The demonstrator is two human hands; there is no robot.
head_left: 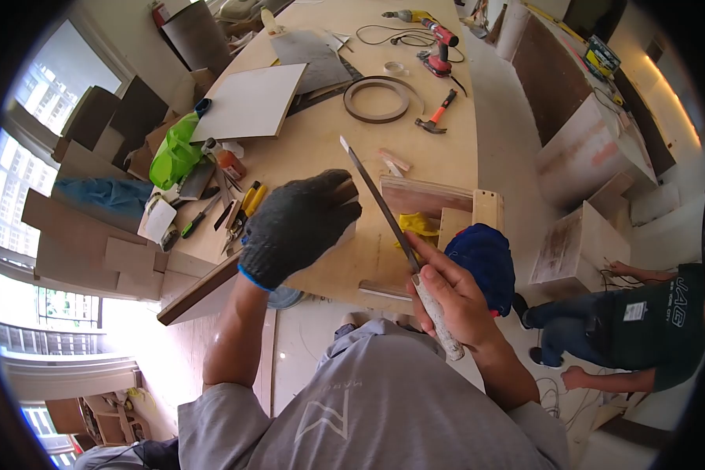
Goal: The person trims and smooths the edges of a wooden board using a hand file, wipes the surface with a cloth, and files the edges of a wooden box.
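Observation:
My left hand (299,227) wears a dark grey knit glove with a blue cuff. Its fingers are wrapped round a long board (200,294) with a dark brown edge, slanting from lower left up to the glove; the glove hides its middle. In my bare right hand (454,291) is a long, thin file (385,210), gripped by its pale, worn handle. The file's dark shaft points up and left, its bright tip in the air over the table. Close to my right hand lie a yellow cloth (417,225), a wooden box (487,210) and a dark blue cloth item (482,262).
On the plywood table (321,149) lie a claw hammer (439,112), a roll of edge banding (377,99), a red cordless drill (440,48), a white panel (252,99) and a green bag (176,153). Hand tools cluster at left. A co-worker (627,321) is at right.

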